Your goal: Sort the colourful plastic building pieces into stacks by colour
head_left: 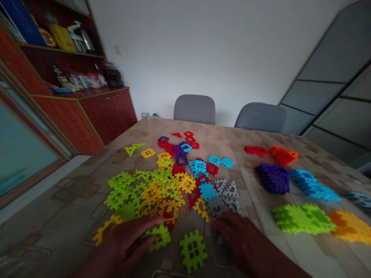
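Note:
My left hand (123,243) is at the lower left of the heap. Its thumb and fingers close around the edge of a lime green interlocking plastic tile (160,236). A second lime green tile with a window pattern (193,250) lies flat between my two hands. On the right, my right hand (239,233) rests low at the table with its fingers curled down. Something greyish shows beneath those fingers, too blurred to name. Just beyond them lie grey tiles (215,206). Loose green tiles (127,193), a yellow triangle piece (201,208) and a blue tile (208,190) spread ahead.
Sorted stacks stand at the right: green (303,219), yellow (352,227), purple (273,178), blue (314,185), orange (283,154) and red (255,150). Two grey chairs (194,109) stand behind the patterned table (232,141). A wooden cabinet (107,112) is at the left.

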`<state>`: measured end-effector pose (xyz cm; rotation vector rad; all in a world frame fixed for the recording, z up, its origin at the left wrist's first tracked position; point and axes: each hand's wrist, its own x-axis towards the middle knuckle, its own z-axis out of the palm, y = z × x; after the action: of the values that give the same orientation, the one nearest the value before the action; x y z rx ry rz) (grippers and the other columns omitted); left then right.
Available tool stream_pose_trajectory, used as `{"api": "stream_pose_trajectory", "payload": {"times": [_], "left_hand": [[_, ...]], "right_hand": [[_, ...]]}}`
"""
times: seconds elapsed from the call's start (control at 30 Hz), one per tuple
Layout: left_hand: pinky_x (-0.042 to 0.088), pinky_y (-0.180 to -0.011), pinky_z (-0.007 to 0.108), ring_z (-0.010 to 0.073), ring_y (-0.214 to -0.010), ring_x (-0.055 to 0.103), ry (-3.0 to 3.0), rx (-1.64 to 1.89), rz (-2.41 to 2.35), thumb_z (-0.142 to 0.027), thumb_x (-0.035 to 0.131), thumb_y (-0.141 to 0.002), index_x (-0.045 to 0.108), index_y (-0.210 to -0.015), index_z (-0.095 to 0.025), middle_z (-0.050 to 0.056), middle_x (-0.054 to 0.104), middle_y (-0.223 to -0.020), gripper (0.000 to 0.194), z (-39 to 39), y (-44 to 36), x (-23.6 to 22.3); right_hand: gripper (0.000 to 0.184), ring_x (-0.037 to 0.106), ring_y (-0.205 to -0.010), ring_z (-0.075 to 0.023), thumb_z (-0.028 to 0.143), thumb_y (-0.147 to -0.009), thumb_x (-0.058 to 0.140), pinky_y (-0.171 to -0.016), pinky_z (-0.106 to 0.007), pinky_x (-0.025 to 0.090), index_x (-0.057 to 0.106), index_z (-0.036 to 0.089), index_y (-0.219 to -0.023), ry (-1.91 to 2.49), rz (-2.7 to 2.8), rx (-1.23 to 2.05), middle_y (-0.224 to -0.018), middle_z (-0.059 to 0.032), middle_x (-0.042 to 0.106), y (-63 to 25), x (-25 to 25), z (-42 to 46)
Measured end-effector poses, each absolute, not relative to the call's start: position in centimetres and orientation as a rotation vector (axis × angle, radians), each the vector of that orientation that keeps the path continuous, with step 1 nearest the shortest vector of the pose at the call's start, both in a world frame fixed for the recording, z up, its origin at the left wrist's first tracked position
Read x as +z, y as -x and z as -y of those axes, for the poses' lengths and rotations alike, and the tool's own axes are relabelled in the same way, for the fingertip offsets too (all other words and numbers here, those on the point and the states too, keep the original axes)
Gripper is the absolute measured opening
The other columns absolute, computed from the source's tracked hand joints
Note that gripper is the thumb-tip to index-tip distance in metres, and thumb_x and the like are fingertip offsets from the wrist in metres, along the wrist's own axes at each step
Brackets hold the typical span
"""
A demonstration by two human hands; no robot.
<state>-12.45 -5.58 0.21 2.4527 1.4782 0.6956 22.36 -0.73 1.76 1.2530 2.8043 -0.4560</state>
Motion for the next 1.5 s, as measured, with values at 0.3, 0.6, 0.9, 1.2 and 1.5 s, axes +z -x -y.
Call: {"api": "stream_pose_trajectory", "payload": {"times": [0.3, 0.6, 0.9, 1.2, 1.5], "left_hand": [[0.061, -0.081, 0.023, 0.0174, -0.094, 0.076, -2.203, 0.790, -1.334, -0.031, 0.053, -0.094, 0.065, -0.125, -0.034, -0.003, 0.079, -0.111, 0.033, 4.2, 5.1, -0.4], [0.056, -0.087, 0.017, 0.0129, -0.094, 0.076, -2.438, 0.970, -1.367, -0.020, 0.051, -0.095, 0.069, -0.116, -0.032, -0.003, 0.079, -0.108, 0.030, 3.2, 6.8, 0.3], [0.060, -0.085, 0.036, 0.0269, -0.098, 0.075, -2.036, 0.796, -1.992, -0.058, 0.046, -0.093, 0.071, -0.112, -0.024, 0.003, 0.079, -0.112, 0.046, -0.4, 18.1, 5.6], [0.050, -0.102, 0.037, 0.0282, -0.115, 0.068, -2.257, 0.326, -1.744, -0.035, 0.068, -0.080, 0.072, -0.116, -0.026, 0.005, 0.072, -0.126, 0.038, 0.1, 18.6, 1.2], [0.047, -0.109, 0.045, 0.0332, -0.133, 0.056, -2.395, 0.181, -1.754, -0.025, 0.076, -0.073, 0.058, -0.140, -0.030, 0.008, 0.058, -0.146, 0.070, 1.0, 16.6, -0.9]], "right_hand": [[0.040, 0.068, -0.104, -0.0280, -0.005, -0.084, 0.057, -0.090, -0.043, 0.056, 0.069, 0.019, -0.112, -1.387, -2.888, -0.442, -0.112, -0.0095, 0.071, -21.7, 3.0, -0.6], [0.069, 0.051, -0.130, -0.0247, 0.026, -0.077, 0.083, -0.114, -0.034, 0.038, 0.056, 0.018, -0.141, -1.236, -2.883, -1.042, -0.141, -0.0078, 0.059, -18.8, 4.1, 1.7], [0.067, 0.048, -0.132, -0.0254, 0.028, -0.085, 0.072, -0.116, -0.038, 0.033, 0.049, 0.020, -0.148, -1.207, -2.964, -0.948, -0.144, -0.0085, 0.058, -17.2, 1.0, 1.4], [0.080, 0.047, -0.136, -0.0265, 0.008, -0.078, 0.071, -0.113, -0.040, 0.038, 0.042, 0.024, -0.151, -1.196, -3.040, -0.921, -0.147, -0.0099, 0.054, -18.6, 1.8, 1.3], [0.082, 0.047, -0.135, -0.0283, 0.027, -0.084, 0.079, -0.116, -0.042, 0.032, 0.038, 0.023, -0.154, -0.945, -3.027, -0.986, -0.148, -0.0114, 0.054, -18.8, 1.8, 1.5]]}}
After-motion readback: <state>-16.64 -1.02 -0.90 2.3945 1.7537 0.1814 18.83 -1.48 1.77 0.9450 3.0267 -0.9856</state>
